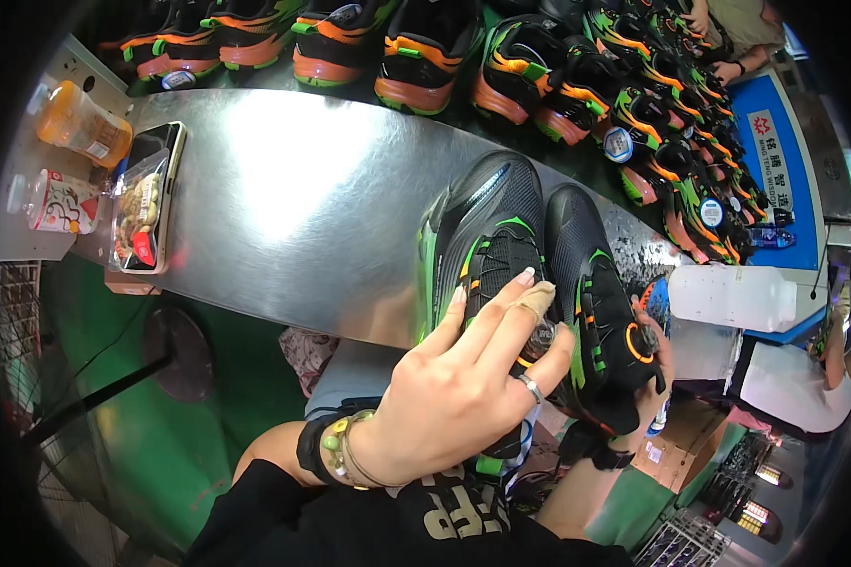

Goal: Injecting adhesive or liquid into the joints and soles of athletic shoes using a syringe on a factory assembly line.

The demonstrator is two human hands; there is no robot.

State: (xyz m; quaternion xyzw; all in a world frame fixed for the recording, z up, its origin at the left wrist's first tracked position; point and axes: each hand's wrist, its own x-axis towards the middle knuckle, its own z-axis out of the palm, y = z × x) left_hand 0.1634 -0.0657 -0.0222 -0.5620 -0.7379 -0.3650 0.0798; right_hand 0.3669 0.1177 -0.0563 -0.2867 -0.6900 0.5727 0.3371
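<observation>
Two black sneakers with green and orange trim lie side by side on a shiny metal table. My left hand, wearing a ring and bead bracelets, rests on the lacing of the left sneaker, fingers spread over its tongue. One finger has a bandage. My right hand is mostly hidden under the heel of the right sneaker, gripping it near an orange round dial.
A row of matching sneakers runs along a belt behind the table. A phone, a snack packet, an orange drink bottle and a small bottle sit at the left end. A white bottle lies right. Another person's arms show top right.
</observation>
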